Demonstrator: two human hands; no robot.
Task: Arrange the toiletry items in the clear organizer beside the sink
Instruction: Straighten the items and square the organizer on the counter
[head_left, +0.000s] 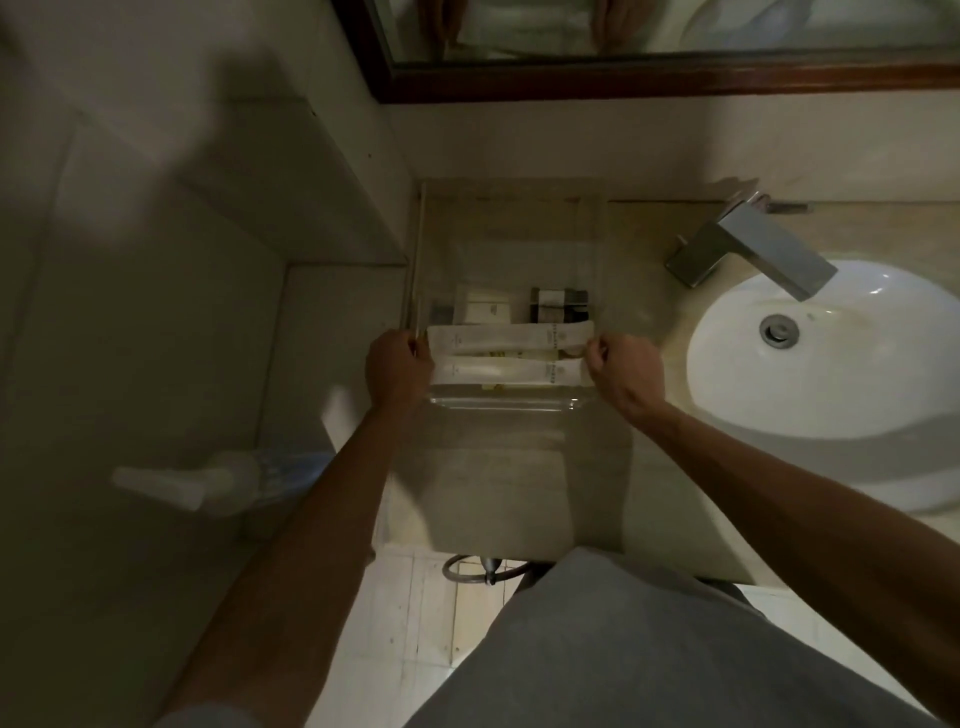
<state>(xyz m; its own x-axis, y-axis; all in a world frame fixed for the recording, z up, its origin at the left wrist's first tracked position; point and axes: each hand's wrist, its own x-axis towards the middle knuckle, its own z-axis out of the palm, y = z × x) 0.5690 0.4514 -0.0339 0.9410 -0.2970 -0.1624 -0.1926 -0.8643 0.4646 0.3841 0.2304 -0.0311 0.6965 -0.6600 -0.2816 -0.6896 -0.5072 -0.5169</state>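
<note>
Two long white packets (511, 338) are seen lying side by side across the near part of the clear organizer (511, 249), which stands on the bench (649, 322) between the wall and the sink (831, 364). The long axis of each packet runs straight from one hand to the other. The left hand (397, 366) is curled at the left ends of the packets, against the organizer's left wall, and the right hand (621, 371) is curled at their right ends. Both hands are closed narrow, with the fingers folded in; it cannot be told for certain whether the packet ends or the organizer's edges are pinched, as the fingertips are hidden.

Just beyond the hands, deeper in the organizer, a small white box (485, 306) is seen towards the left hand and a dark, banded item (558, 305) towards the right. Something yellowish shows between and under the packets, too dim to be identified.

Neither hand is nearer: the packets are spanned evenly. Any squaring of the packets is judged to depend on both ends being shifted together, so that the long axis is kept parallel to the organizer's near wall.
</note>
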